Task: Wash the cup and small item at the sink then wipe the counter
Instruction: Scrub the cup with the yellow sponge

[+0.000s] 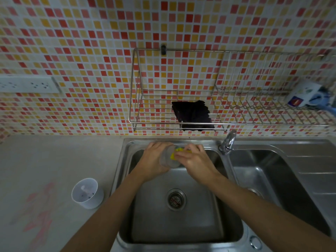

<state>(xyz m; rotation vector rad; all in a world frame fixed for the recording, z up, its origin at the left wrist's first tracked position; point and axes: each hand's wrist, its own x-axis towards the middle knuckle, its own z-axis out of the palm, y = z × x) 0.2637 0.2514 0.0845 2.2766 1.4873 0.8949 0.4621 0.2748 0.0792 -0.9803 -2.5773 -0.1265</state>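
Translucent plastic cup [168, 160] over far end of steel sink [181, 224], lying sideways, mouth toward right. Left hand [153, 160] grip wrapped round cup body. Right hand [197, 161] grip pinching yellow sponge [172, 155] at cup mouth. White round cup [87, 193] stands on counter [45, 160], left, nearer left hand.

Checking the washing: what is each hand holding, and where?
Left hand grips the cup round its side; right hand pinches a yellow sponge at the cup's mouth.

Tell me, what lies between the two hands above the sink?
In the head view, a clear cup and a yellow sponge lie between the left hand and the right hand.
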